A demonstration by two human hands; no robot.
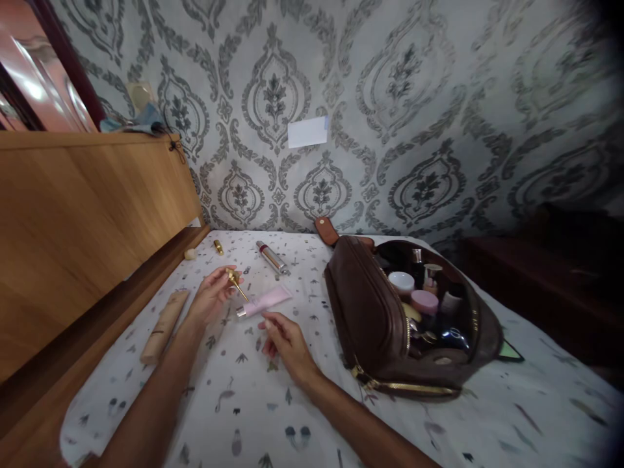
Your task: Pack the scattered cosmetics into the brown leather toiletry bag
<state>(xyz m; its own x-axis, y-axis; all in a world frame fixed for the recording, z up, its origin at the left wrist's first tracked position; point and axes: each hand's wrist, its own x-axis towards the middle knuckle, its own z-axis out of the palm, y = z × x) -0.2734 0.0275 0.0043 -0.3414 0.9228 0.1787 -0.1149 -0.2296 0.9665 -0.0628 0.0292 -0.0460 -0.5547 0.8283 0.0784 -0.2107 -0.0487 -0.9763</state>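
Observation:
My left hand point(213, 292) pinches a small gold-coloured piece point(237, 283) with a wider top and a thin stem, which slants down to the right. Its exact kind does not show. Just below the stem's end lies a pale pink squeeze tube point(267, 301) with a silver cap on its left. My right hand point(287, 344) is by the tube's lower edge, fingers loosely curled and apart, with nothing visible in them; whether a fingertip touches the tube is unclear. A beige tube point(164, 327) lies left of my left forearm.
A brown leather cosmetic bag point(363, 299) stands unzipped at right, with several jars and bottles inside. Farther back lie a silver cylinder point(272, 257) and a small gold piece point(218, 247). A wooden panel point(97, 227) borders the patterned sheet point(263, 416) on the left; a papered wall rises behind.

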